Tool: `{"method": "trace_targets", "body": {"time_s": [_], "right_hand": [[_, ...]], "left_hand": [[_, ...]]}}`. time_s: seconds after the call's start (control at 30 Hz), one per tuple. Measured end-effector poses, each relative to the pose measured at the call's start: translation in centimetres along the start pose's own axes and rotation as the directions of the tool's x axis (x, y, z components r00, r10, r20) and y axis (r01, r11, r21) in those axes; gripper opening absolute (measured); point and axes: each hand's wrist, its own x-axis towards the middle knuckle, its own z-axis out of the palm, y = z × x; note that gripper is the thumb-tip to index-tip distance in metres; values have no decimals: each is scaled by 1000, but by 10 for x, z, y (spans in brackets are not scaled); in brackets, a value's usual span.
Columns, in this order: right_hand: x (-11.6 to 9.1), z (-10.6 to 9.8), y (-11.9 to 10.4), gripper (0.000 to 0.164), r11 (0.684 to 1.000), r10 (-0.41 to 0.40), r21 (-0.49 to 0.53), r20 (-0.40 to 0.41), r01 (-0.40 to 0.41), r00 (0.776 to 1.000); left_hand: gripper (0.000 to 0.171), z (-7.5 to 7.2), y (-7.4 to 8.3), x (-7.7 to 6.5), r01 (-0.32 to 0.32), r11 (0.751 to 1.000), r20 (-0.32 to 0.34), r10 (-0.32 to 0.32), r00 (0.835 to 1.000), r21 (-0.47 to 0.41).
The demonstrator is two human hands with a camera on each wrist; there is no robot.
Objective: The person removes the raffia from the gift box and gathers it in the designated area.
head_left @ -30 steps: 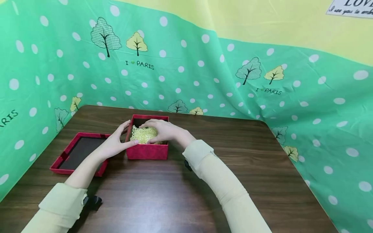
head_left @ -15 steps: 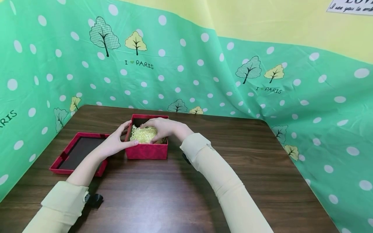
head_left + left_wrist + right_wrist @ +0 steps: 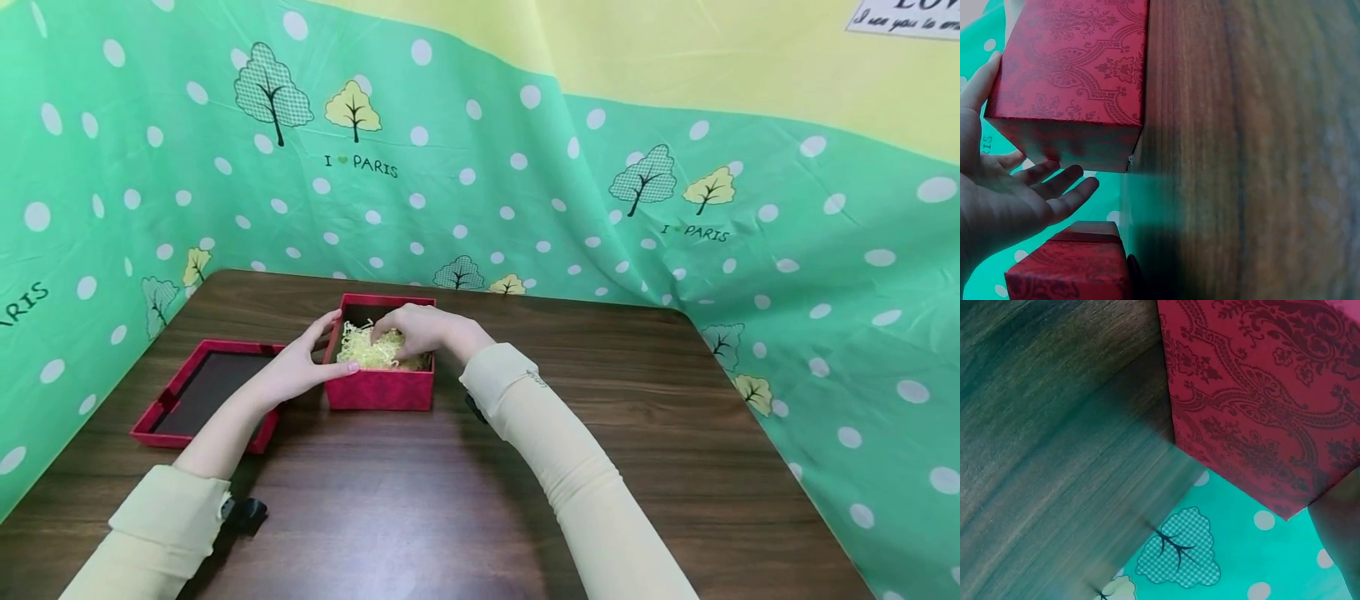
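A red patterned box [image 3: 378,390] stands without its lid on the brown table, dark inside and partly filled with pale yellow shredded paper [image 3: 358,350]. My left hand [image 3: 288,375] steadies the box at its left: the thumb lies at the front rim, and the other fingers reach along the left side. In the left wrist view those fingers are loosely extended beside the box [image 3: 1079,69]. My right hand [image 3: 420,327] reaches over the right wall, its fingers bent into the shredded paper with strands between thumb and fingers. The right wrist view has the box's outer wall [image 3: 1254,394].
A matching red lid [image 3: 202,392] lies inside up on the table, left of the box and partly behind my left forearm. Brown wooden tabletop [image 3: 600,400] extends to the right. A green and yellow printed cloth [image 3: 480,150] hangs around the table's back and sides.
My right hand's fingers have drawn closer together and deeper into the shredded paper, which now bunches up around them. The left hand and the box have stayed in place.
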Motion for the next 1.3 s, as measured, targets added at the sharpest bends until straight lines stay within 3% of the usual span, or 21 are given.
{"method": "trace_targets", "body": {"time_s": [0.27,1.07,1.3], "right_hand": [[-3,-1,-3,36,999,42,32,-29,-41,999],[-11,-7,-3,29,987,29,159,-101,-12,994],[-17,-11,0,32,977,44,211,-116,-19,992]], "left_hand": [[100,0,0,0,2,1000,-4,-2,1000,-2],[99,3,-2,-1,26,999,-15,-26,1000,-44],[97,4,-2,-1,19,994,-5,-19,1000,-105]]}}
